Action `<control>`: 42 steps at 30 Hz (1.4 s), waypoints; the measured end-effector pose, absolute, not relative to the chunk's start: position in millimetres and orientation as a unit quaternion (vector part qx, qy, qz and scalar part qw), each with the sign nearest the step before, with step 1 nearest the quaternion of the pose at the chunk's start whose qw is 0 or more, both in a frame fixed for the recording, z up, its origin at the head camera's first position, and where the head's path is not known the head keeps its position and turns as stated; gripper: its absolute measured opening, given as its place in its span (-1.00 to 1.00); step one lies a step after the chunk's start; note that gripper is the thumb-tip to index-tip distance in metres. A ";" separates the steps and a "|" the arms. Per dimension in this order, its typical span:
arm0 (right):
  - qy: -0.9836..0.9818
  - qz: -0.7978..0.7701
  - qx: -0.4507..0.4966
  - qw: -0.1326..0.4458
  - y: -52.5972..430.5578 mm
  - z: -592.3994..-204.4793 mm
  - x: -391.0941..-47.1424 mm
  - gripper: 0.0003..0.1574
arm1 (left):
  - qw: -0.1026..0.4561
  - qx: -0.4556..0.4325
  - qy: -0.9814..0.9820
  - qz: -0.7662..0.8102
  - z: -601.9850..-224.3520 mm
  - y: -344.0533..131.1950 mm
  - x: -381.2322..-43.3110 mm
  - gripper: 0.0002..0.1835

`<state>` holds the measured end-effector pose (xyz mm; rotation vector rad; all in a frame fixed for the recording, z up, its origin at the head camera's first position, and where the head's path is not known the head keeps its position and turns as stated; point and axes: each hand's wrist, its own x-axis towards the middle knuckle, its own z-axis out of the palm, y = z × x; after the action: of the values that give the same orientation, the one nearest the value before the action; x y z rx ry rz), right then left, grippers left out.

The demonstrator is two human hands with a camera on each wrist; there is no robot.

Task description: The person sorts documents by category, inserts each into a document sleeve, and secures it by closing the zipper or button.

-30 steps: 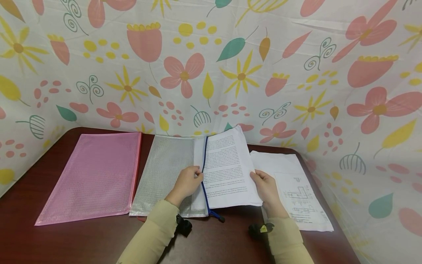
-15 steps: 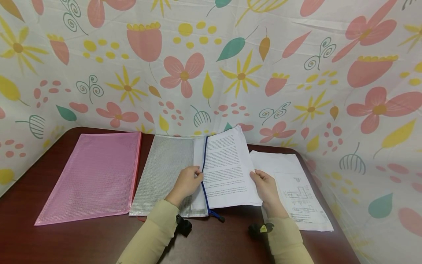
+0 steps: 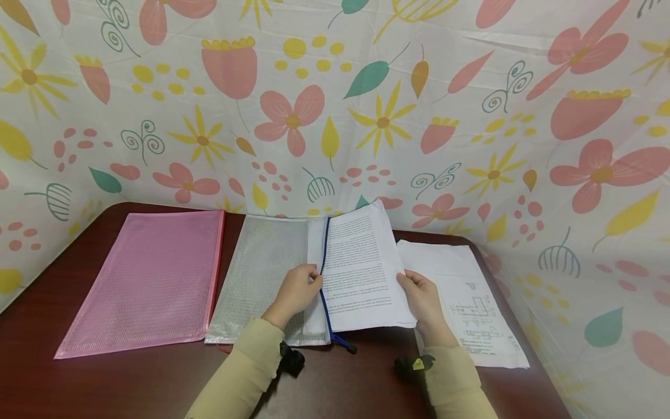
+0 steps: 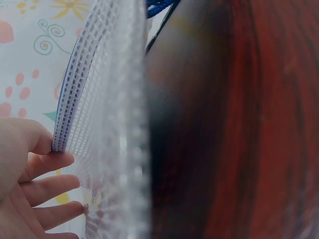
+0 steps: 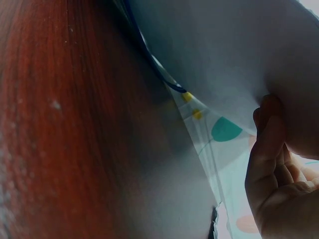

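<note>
A clear mesh zipper document pouch point(image 3: 259, 279) with a blue zipper edge point(image 3: 324, 250) lies at the middle of the table. My left hand point(image 3: 296, 291) pinches its opening edge between thumb and forefinger; in the left wrist view the other fingers spread beside the mesh point(image 4: 107, 124). A stack of printed sheets point(image 3: 361, 273) sits partly inside the pouch, its larger part sticking out to the right, tilted slightly. My right hand point(image 3: 423, 299) grips the stack's right edge. From below, in the right wrist view, fingers press on the raised paper point(image 5: 214, 59).
On the left lies a pink mesh zipper pouch point(image 3: 152, 279). Another pile of papers with a line drawing point(image 3: 471, 308) lies at the right, partly under my right hand. A floral cloth point(image 3: 335, 105) hangs behind the dark wooden table point(image 3: 335, 384).
</note>
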<state>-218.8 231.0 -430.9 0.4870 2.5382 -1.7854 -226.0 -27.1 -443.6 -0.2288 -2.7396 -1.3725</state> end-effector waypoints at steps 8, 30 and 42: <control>0.811 -0.564 0.156 0.004 229.9 -430.5 -218.1 -0.47 | 0.038 -0.077 -0.891 -0.445 -442.0 -25.9 -224.9 -0.79; 0.809 -0.569 0.146 0.001 225.4 -433.3 -217.5 -0.52 | 0.054 -0.093 -0.891 -0.441 -444.7 -23.5 -226.5 -0.82; 0.806 -0.576 0.136 -0.001 221.9 -430.0 -215.6 -0.54 | 0.063 -0.106 -0.890 -0.438 -447.8 -21.9 -227.3 -0.82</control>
<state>-215.6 221.9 -430.0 0.4261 2.5334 -1.8119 -227.3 -21.9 -447.8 -0.3207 -2.6902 -1.3238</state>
